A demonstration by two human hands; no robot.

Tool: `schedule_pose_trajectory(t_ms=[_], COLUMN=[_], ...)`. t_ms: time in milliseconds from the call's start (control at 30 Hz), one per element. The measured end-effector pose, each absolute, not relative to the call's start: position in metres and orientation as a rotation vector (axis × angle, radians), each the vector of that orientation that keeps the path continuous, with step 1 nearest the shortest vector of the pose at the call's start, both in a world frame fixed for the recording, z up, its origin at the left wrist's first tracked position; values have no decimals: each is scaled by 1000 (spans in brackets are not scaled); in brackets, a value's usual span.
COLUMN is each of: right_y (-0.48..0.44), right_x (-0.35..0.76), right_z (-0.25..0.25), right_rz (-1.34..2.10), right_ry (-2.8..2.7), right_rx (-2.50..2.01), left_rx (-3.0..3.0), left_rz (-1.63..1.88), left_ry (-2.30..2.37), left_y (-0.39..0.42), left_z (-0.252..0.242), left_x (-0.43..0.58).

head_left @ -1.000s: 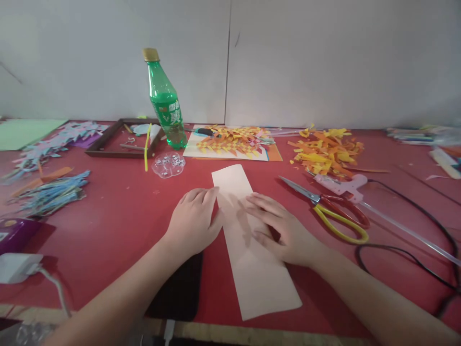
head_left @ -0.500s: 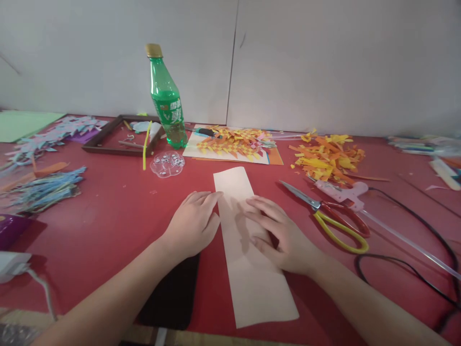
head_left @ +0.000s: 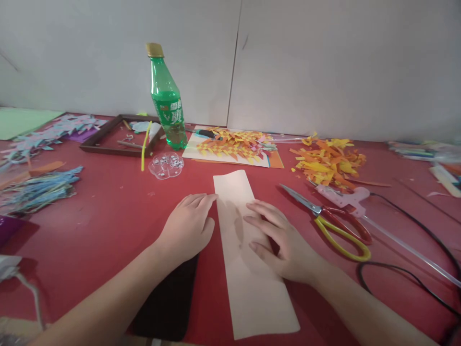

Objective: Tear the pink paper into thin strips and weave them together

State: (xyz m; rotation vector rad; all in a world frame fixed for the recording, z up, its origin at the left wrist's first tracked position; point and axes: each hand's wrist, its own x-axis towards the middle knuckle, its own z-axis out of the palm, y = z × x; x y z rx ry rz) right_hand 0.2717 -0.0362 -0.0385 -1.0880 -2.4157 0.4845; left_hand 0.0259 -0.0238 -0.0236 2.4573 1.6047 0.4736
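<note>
A long cream sheet of paper (head_left: pixel 252 288), seemingly folded, lies lengthwise on the red table (head_left: pixel 115 216). Beside its left edge is my left hand (head_left: pixel 189 223), palm down with fingers stretched out and fingertips close to the edge; whether they touch it I cannot tell. My right hand (head_left: pixel 281 238) rests over the right edge, fingers spread on the paper and holding nothing. Partly under my left forearm lies a flat black object (head_left: pixel 173 298). To the right are scissors (head_left: pixel 324 216) with one red and one yellow handle.
A pink glue gun (head_left: pixel 345 197) with a cord lies behind the scissors. Orange and yellow paper strips (head_left: pixel 331 161) are heaped behind it. At the back stand a green bottle (head_left: pixel 169 105) and a dark frame (head_left: pixel 104 151). Blue strips (head_left: pixel 46 187) lie at left.
My left hand has drawn slightly left, away from the paper's edge. My right hand stays spread on the paper, and the view has shifted a little.
</note>
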Motion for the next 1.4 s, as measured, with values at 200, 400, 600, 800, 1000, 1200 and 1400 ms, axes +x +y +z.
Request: schedule_pose_trajectory(t_ms=[200,400,600,800,1000,1200,1400], right_y=[-36,-38,-39,-41,-40,-41,-40], right_x=[272,272,273,273,273,272,272], right_z=[-40,-39,-39,-39,-39,-40,-40], right_rz=[471,467,462,434,428,426,420], right_ry=[-2402,-2399,-2409,-2423,-2416,-2441,-2451], right_rx=[-1077,-1111,-1119,-1120,-1114,-1136,-1140], left_rx=[2484,2505,2525,2529,2515,2535,2545], left_rz=[514,540,542,542,563,554,451], left_ry=[1587,1484,1427,1468,1662,1659,1602], left_y=[-26,-29,-29,-27,-26,-27,-30], left_z=[-25,-27,-30,-30,-24,-20,-20], left_x=[28,33,34,34,30,30,31])
